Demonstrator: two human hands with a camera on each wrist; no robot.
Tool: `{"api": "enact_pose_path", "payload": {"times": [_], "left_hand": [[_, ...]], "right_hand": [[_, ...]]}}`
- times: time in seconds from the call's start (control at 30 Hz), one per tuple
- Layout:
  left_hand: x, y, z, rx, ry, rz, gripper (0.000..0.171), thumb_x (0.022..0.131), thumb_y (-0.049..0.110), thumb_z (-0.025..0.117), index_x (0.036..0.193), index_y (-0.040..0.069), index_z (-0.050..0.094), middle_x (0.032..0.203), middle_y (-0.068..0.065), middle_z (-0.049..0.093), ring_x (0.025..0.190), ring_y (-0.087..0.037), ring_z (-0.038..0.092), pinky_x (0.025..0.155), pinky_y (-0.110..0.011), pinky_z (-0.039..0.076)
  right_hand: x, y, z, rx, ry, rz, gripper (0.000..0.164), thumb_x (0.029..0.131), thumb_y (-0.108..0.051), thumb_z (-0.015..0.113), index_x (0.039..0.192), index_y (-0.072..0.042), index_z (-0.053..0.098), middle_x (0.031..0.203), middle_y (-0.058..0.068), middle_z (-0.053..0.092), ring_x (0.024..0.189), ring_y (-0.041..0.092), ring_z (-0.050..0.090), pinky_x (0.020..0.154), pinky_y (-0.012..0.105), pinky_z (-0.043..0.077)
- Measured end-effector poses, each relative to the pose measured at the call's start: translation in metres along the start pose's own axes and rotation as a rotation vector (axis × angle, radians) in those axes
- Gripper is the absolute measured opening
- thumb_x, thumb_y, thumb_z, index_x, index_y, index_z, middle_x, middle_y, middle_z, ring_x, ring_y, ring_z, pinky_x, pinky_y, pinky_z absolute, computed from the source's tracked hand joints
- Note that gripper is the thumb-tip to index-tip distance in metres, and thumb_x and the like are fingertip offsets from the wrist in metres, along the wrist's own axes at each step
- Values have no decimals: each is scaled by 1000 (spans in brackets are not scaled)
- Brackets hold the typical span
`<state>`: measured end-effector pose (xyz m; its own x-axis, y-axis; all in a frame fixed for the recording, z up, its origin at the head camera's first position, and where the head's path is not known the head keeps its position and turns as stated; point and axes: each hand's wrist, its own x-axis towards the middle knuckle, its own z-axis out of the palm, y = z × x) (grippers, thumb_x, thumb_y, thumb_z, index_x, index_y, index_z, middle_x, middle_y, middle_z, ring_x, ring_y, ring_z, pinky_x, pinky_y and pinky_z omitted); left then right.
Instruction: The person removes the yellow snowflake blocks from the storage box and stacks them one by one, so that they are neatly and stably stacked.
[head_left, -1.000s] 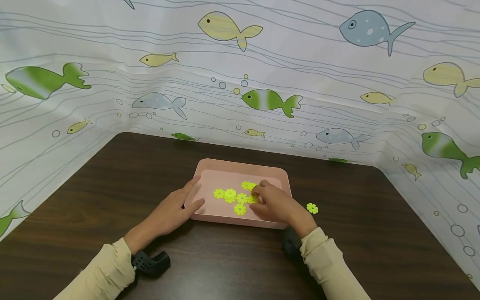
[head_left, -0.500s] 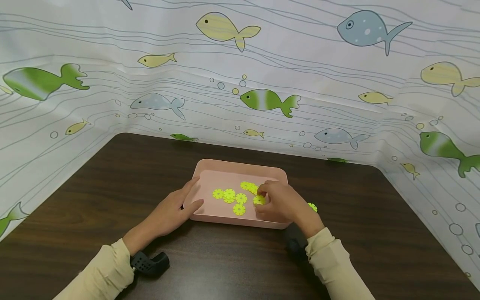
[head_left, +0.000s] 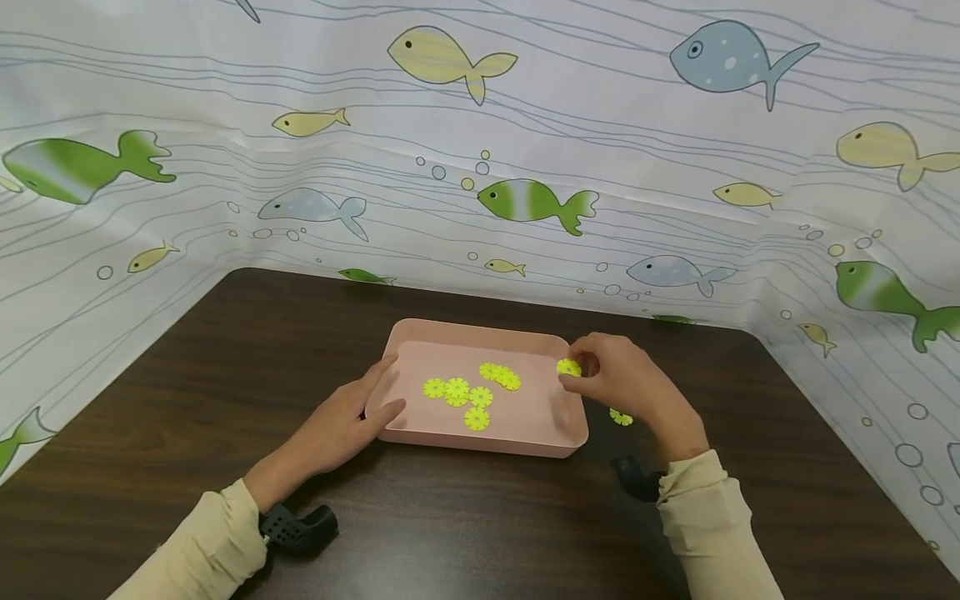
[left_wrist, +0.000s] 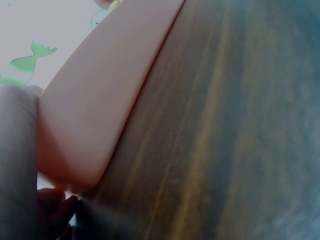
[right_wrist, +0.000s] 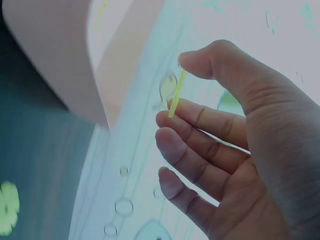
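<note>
A shallow pink tray (head_left: 525, 417) sits on the dark table. My left hand (head_left: 341, 425) holds its left side, thumb over the near rim; in the left wrist view some fingers (left_wrist: 57, 210) curl at the tray's corner. Several yellow notched discs, like interlocking snowflake pieces, lie in the tray, among them a lone disc (head_left: 477, 418) near the front and an overlapping group (head_left: 501, 375). Above the tray's right rim, my right hand (head_left: 630, 379) pinches one yellow snowflake disc (right_wrist: 177, 94) between thumb and fingertips; the right wrist view shows it edge-on.
Another yellow disc (head_left: 621, 417) lies on the wood-grain table (head_left: 450, 517) right of the tray, partly covered by my right hand in the head view. A white fish-print sheet (head_left: 420, 183) stands around the back and sides of the table.
My right hand has drawn a yellow disc rightward inside the tray, then lifted it up to the right rim. My left hand has stayed at the tray's left side.
</note>
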<state>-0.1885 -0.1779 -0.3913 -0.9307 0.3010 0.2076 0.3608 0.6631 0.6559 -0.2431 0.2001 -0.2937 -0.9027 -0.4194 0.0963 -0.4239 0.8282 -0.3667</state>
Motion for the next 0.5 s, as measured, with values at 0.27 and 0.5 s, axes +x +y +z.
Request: {"api": "enact_pose_path", "payload": {"times": [0.27, 0.5], "left_hand": [[1, -1, 1, 9, -5, -7, 74, 107, 46, 52, 165, 9, 24, 164, -19, 35, 146, -43, 40, 114, -67, 34], [1, -1, 0, 3, -3, -2, 74, 107, 44, 52, 165, 9, 24, 164, -20, 35, 146, -44, 40, 113, -68, 34]], "right_hand": [[-12, 23, -21, 10, 57, 60, 29, 92, -23, 78, 109, 0, 73, 94, 8, 69, 86, 24, 61, 78, 43, 56], [-16, 37, -25, 9, -10, 111, 33, 93, -27, 76, 107, 2, 72, 97, 11, 71, 89, 26, 65, 82, 49, 57]]}}
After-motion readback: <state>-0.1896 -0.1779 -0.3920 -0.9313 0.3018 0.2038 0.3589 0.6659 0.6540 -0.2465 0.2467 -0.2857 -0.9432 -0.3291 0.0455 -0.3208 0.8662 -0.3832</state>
